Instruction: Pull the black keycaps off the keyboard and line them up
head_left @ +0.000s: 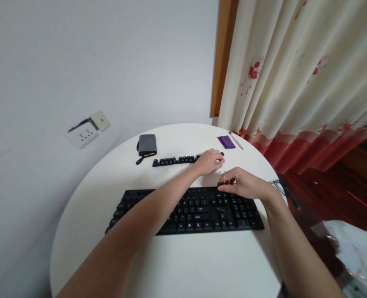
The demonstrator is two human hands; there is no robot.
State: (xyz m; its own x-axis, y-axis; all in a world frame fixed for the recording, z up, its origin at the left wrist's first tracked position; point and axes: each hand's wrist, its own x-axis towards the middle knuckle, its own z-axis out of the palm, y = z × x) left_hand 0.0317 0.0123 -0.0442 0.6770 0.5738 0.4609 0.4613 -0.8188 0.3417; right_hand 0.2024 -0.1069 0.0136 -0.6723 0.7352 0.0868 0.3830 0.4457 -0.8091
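Observation:
A black keyboard (199,216) lies across the white round table, partly covered by my left forearm. Over its upper right edge, my right hand (244,182) pinches what looks like a keycap puller (222,174), its thin wires showing above the fingertips. A small black piece (220,183) is at the thumb tip. Farther back stands a row of loose black keycaps (174,160). My left hand (208,161) reaches over the right end of this row with curled fingers, thumb and fingertips close together. Whatever they may hold is hidden.
A grey zip pouch (147,145) lies at the back left of the table (189,265). To the back right are a folded purple cloth (226,142) and a thin brush-like stick (236,140). A dark cable (284,190) hangs over the right edge; curtains (283,74) hang behind.

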